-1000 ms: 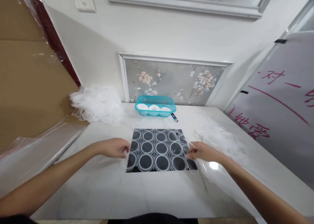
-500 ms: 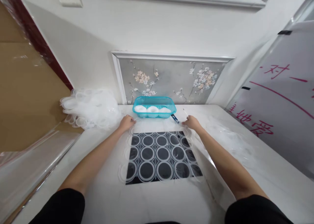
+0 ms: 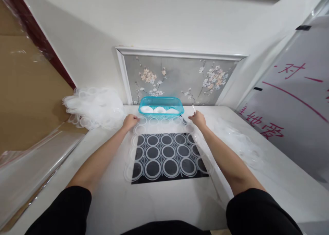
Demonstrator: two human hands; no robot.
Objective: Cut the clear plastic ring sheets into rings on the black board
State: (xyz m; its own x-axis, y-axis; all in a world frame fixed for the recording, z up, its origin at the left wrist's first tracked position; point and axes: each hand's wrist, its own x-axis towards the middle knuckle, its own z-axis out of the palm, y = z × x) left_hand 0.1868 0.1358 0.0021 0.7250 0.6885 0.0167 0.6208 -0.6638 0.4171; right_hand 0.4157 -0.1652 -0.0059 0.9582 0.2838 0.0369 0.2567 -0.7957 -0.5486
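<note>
A translucent plastic sheet of joined rings (image 3: 153,152) lies partly over a black rectangular panel (image 3: 149,180) on the white table. My left hand (image 3: 130,121) is closed in a pinch on the sheet's far left corner. At the far right corner, my right hand (image 3: 197,119) pinches the same sheet, and a thin white stick (image 3: 193,108) with a dark tip pokes up from its fingers. The sheet's far edge is stretched between both hands, just in front of a turquoise plastic basket (image 3: 161,101) with white round pieces (image 3: 159,110) in it.
A heap of white ring sheets (image 3: 95,108) is piled at the left by the wall. More translucent ring material (image 3: 236,139) lies right of my right arm. Cardboard (image 3: 33,94) stands at the left, and a white board with red writing (image 3: 290,101) at the right.
The sheet's far edge is now drawn out between my hands, its rings showing plainly before the basket. A dark blue-and-white item by the basket is now mostly covered. The view has tipped slightly downward.
</note>
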